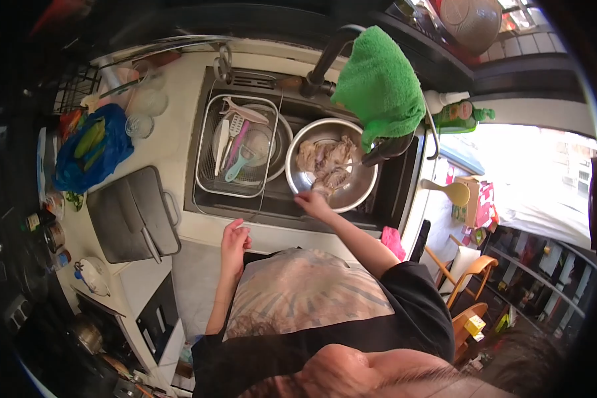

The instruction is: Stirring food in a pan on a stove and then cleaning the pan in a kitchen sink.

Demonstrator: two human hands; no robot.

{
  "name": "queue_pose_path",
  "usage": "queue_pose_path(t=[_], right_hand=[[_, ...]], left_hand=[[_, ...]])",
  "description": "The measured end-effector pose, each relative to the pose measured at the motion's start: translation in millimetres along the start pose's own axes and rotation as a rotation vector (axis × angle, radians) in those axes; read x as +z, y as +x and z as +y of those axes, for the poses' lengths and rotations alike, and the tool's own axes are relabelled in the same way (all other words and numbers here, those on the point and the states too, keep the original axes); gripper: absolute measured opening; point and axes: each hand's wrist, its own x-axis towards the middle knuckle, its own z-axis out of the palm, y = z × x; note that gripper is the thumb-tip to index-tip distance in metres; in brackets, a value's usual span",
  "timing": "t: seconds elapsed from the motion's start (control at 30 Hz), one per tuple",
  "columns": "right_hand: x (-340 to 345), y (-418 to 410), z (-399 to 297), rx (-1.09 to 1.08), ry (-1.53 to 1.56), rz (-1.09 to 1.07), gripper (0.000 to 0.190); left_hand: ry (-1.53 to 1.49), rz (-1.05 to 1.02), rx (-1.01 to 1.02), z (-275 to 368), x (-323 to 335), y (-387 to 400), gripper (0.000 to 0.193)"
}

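A stainless steel basin (pixel 369 185) holding several pieces of pale meat (pixel 334 156) stands in the dark sink (pixel 403 184). My right hand (pixel 314 204) is at the basin's near rim, fingers bunched together; whether they pinch the rim or anything else cannot be made out. Above the basin's right side is the spout of a black faucet (pixel 323 69), and a thin stream seems to run from it. A green towel (pixel 378 82) drapes over the faucet. My left hand (pixel 235 245) hovers by the counter's front edge, empty, with fingers loosely bent and apart.
Left in the sink, a wire basket (pixel 204 176) holds peelers and other utensils above a round metal bowl. A cleaver (pixel 151 244) lies on a dark cutting board (pixel 117 211), near a blue plastic bag (pixel 112 134) of vegetables. Green soap bottle (pixel 455 117) stands at right.
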Motion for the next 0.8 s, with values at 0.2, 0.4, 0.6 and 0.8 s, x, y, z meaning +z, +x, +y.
queue_pose_path(t=[0.2,0.4,0.6,0.8], right_hand=[[81.1,98.4,-23.5,0.478,0.958,0.093,0.037],[103.8,88.4,-68.6,0.507,1.038,0.142,0.022],[107.0,67.3,-77.5,0.337,1.198,0.252,0.017],[95.3,57.8,-98.3,-0.024,0.169,0.554,0.03]], left_hand=[[0.023,-0.065,-0.014,1.1,-34.6,-13.9,0.035],[-0.068,0.007,0.07,16.7,-75.5,-27.0,0.036],[-0.061,0.008,0.089,38.6,-97.7,-19.3,0.035],[0.792,-0.047,0.507,29.2,-91.1,18.2,0.037]])
